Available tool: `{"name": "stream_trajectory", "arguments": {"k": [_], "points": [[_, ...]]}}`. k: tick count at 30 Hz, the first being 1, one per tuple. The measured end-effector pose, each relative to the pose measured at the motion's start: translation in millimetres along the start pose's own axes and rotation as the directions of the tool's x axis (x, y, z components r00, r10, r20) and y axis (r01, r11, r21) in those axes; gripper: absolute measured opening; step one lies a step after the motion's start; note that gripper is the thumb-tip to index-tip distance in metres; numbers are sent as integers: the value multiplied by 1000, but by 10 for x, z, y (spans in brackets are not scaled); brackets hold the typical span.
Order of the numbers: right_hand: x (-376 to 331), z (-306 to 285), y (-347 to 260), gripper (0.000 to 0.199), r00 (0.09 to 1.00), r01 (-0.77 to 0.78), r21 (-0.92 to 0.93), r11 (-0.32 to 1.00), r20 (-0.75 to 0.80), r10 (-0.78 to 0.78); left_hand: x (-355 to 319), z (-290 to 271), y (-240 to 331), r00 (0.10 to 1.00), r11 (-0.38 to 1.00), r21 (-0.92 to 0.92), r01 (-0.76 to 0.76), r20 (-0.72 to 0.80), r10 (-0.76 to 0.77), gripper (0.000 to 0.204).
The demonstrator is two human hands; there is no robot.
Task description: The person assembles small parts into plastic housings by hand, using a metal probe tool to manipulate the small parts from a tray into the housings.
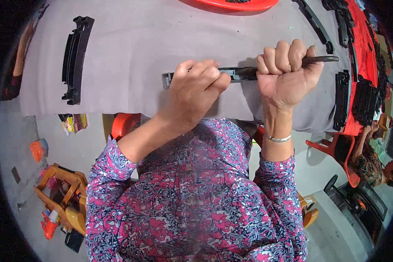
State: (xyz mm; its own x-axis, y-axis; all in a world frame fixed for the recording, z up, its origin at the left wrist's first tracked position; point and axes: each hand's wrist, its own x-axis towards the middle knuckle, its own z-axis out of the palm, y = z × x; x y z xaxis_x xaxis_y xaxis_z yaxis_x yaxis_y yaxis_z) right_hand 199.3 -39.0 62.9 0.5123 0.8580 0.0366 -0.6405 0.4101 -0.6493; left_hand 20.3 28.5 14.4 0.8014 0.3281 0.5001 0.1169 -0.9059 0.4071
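My left hand [196,91] is closed on a long black plastic strip [166,80], holding it against the cloth-covered table. One end of the strip pokes out to the left of my fingers, and a grey slotted section shows to their right. My right hand [288,72] is wrapped in a fist, palm up, around a dark-handled tool [327,59]. The rounded handle end sticks out to the right. On the other side of the fist, the tool's dark front part meets the strip; its tip is too hidden to tell its kind.
A black plastic part [77,61] lies at the left of the table [131,43]. A red basin [236,6] stands at the far edge. More black parts [341,100] lie along the right, some on a red cloth [367,52]. Another person [371,168] is at the far right.
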Motion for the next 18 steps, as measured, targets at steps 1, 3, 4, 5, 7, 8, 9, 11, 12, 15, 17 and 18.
{"name": "stream_trajectory", "arguments": {"k": [1, 3, 4, 5, 7, 8, 9, 11, 12, 15, 17, 18], "points": [[4, 1, -9, 50, 1000, 6, 0, 1000, -11, -6, 0, 4, -4, 1000, 1000, 10, -6, -5, 6, 27], [7, -13, -9, 50, 1000, 10, 16, 1000, 9, -10, 3, 0, -10, 1000, 1000, -3, -11, -6, 11, 28], [9, -18, -3, 50, 999, 12, 35, 999, 31, -13, -1, -3, -13, 1000, 1000, -15, -14, -7, 14, 28], [13, -24, -4, 50, 999, 11, 35, 999, 31, -12, -4, 1, -15, 1000, 1000, -14, -13, -6, 13, 28], [21, -34, -12, 50, 999, 18, 37, 999, 38, -20, -9, 14, -18, 1000, 1000, -24, -12, -1, 12, 28], [21, -29, -11, 50, 999, 18, 37, 999, 37, -19, -7, 8, -14, 1000, 1000, -25, -11, 0, 11, 28], [18, -18, -8, 50, 999, 23, 50, 999, 31, -24, -2, -6, -8, 1000, 1000, -22, -10, -8, 10, 28], [21, -15, 0, 50, 999, 28, 62, 998, 26, -30, 10, -10, 0, 1000, 1000, -20, -10, -15, 10, 27], [26, -20, 7, 51, 998, 40, 55, 998, 49, -43, 16, -6, 6, 1000, 1000, -9, -3, -18, 3, 27], [18, 0, 29, 51, 994, 54, 34, 998, 90, -57, 16, -3, 6, 1000, 1000, 2, 5, -12, -5, 26], [6, 12, 40, 51, 992, 59, 20, 998, 108, -61, 15, 3, -2, 1000, 1000, 4, 4, -4, -4, 27], [-1, 10, 46, 52, 992, 69, 26, 997, 106, -71, 15, 10, -6, 1000, 1000, 21, -5, -2, 5, 24]]}}
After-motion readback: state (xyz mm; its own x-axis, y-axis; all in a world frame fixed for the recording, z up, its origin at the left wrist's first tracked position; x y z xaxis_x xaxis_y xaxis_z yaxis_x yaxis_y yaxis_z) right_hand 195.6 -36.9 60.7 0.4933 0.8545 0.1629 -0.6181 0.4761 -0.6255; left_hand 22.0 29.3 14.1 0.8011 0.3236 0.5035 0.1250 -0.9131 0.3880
